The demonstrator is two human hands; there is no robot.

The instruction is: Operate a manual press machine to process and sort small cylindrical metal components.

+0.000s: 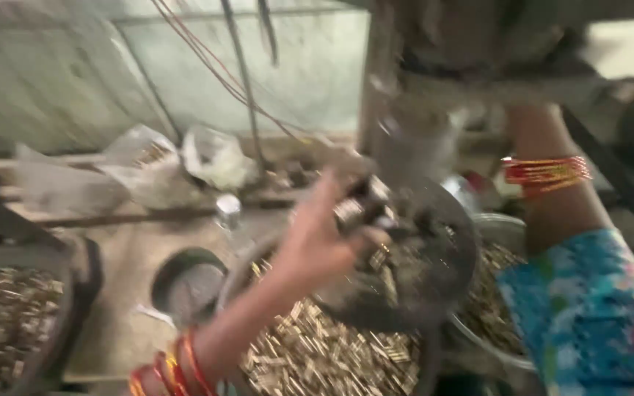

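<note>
1. At the centre of the head view, the left hand (pixel 317 238) reached up from about 7 o'clock toward 1 o'clock, with red and yellow bangles (pixel 170 370) on its wrist.
2. Its fingers (pixel 335 194) were partly curled, not a full fist, and they closed on some small metal pieces (pixel 361 209); the blur hid how many pieces and how firm the hold was.
3. Those pieces lay just above the dark round plate (pixel 434 249) of the machine, at about 3 o'clock from the palm and touching or nearly touching the plate.
4. Under the forearm, at 6 o'clock, a pan (pixel 317 352) was heaped with small brass-coloured parts.
5. The right hand itself was hidden behind the machine body (pixel 420 132); only the raised right forearm (pixel 552 213) showed, at about 2 o'clock, so its grip could not be told.
6. The left hand was clearly the nearer one to the pieces; their long axis was too blurred to judge.
7. Another pan of parts (pixel 9 315) stood well apart at 9 o'clock.
</note>
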